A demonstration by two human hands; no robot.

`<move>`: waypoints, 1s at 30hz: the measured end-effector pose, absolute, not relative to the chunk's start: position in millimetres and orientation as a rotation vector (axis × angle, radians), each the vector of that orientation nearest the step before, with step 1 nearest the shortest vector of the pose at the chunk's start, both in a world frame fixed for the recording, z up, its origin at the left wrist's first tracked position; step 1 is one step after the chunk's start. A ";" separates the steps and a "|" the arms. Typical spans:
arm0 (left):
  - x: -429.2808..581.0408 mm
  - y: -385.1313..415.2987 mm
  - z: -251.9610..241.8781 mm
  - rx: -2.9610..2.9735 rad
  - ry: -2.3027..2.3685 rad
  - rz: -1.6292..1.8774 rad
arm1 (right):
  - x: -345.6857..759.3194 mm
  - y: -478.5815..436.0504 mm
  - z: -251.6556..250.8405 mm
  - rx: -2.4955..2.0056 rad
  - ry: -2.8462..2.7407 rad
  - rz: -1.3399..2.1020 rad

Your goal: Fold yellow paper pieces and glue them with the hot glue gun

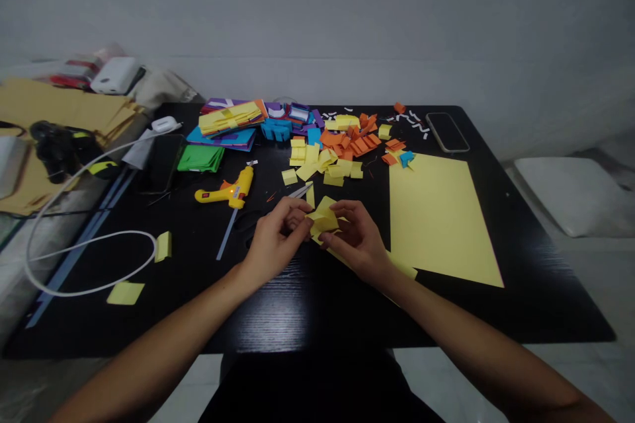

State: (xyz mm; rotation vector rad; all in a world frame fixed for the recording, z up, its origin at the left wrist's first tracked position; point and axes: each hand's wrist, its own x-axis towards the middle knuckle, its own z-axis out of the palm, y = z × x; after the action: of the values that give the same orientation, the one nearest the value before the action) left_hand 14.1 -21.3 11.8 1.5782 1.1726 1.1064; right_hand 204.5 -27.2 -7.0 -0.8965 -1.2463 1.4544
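Between my two hands is a folded piece of yellow paper (323,217), above the middle of the black table. My left hand (280,234) pinches its left side with thumb and fingers. On the other side, my right hand (358,238) grips the paper's right edge. Scissors (300,191) lie just beyond my left hand, their handles partly hidden by it. Under my right forearm a yellow paper strip (404,266) sticks out. Small folded yellow papers (311,155) and orange folded papers (354,139) are heaped behind my hands.
A yellow glue gun (231,190) lies at the left, near green papers (201,157) and stacked coloured paper (231,120). A white cable (149,238) loops over the left side. To the right are a large yellow sheet (441,218) and a phone (447,132).
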 end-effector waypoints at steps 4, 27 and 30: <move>15.9 -20.3 12.1 1.554 1.190 1.120 | 204.2 -27.2 -7.5 -1.037 -1.379 1.173; 17.1 -19.3 12.8 1.456 1.013 1.075 | 213.5 -25.8 10.3 -0.829 -1.744 1.063; 15.0 -19.6 14.0 1.581 1.051 1.070 | 210.7 -22.9 7.1 -0.896 -1.563 1.200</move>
State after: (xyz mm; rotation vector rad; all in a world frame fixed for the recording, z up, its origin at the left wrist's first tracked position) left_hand 15.0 -19.6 14.0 1.5810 1.0506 1.0702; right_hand 210.7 -22.9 7.1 -0.8956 -1.5628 1.2005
